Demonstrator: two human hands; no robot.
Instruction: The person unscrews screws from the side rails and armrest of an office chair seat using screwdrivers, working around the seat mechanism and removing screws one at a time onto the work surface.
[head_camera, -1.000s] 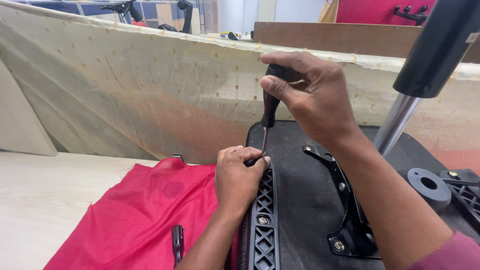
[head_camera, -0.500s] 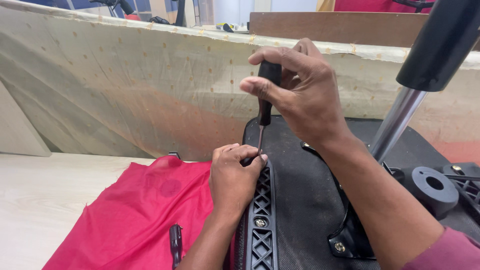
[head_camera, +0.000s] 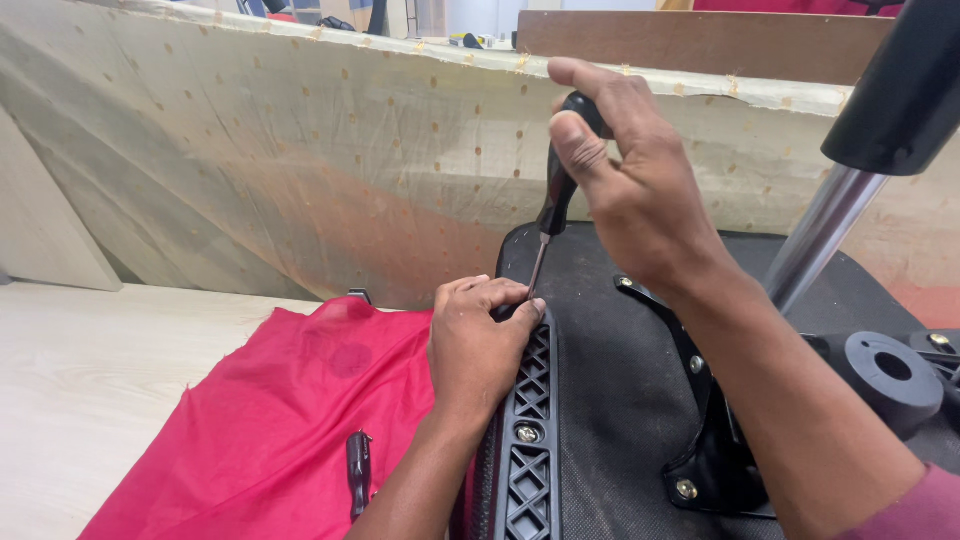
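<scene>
Right hand (head_camera: 640, 190): raised above black lattice bracket (head_camera: 530, 420), fingers wrapped around screwdriver (head_camera: 556, 205) handle. Left hand (head_camera: 478, 345): on bracket, fingers pinching screwdriver tip.

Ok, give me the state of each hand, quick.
Left hand: fingers curled shut, pinching at the screwdriver tip on the black lattice strip.
Right hand: closed around the screwdriver handle, holding it upright.

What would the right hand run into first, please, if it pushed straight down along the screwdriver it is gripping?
Most likely the left hand, whose fingertips pinch around the tip of the screwdriver that the right hand grips. Just beneath lies the black lattice rail of the upturned chair seat. Depth is hard to judge.
</scene>
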